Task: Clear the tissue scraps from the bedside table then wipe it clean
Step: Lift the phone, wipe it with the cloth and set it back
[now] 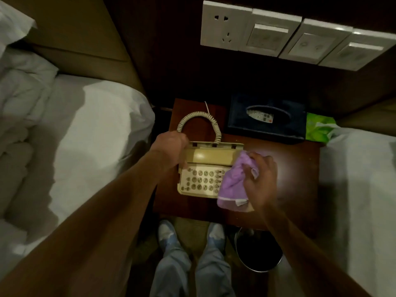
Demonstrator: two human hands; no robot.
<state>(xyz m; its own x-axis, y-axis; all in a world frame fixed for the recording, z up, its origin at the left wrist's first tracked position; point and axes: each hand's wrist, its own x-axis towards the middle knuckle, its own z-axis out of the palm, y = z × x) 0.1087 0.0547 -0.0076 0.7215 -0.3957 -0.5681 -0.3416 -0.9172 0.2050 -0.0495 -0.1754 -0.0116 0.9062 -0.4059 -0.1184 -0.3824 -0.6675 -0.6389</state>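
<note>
Two beds with white sheets flank the scene, the left bed [90,129] broad and rumpled, the right bed [360,189] showing only its edge. Between them stands the dark reddish-brown wooden bedside table [300,174], its top glossy under a patch of light. On the dark wall above it runs a row of white socket and switch plates [295,37]. At the back right of the tabletop sits a dark blue rectangular tissue box [265,117] with an oval slot, and what seems to be a remote control lies inside the slot, though the dim light makes that unsure. Just beside the box, to its right, a green packet [317,127] shows. On the floor by the table's front right corner stands a round black waste bin [258,251] with a shiny rim. In the middle of the table rests a cream plastic desk telephone [203,174] with a coiled cord. The left hand [169,148] grips the telephone's left end at the handset. The right hand [260,179] is closed around a bunched lilac cleaning cloth [232,185], which lies against the telephone's right side and covers part of the keypad
</note>
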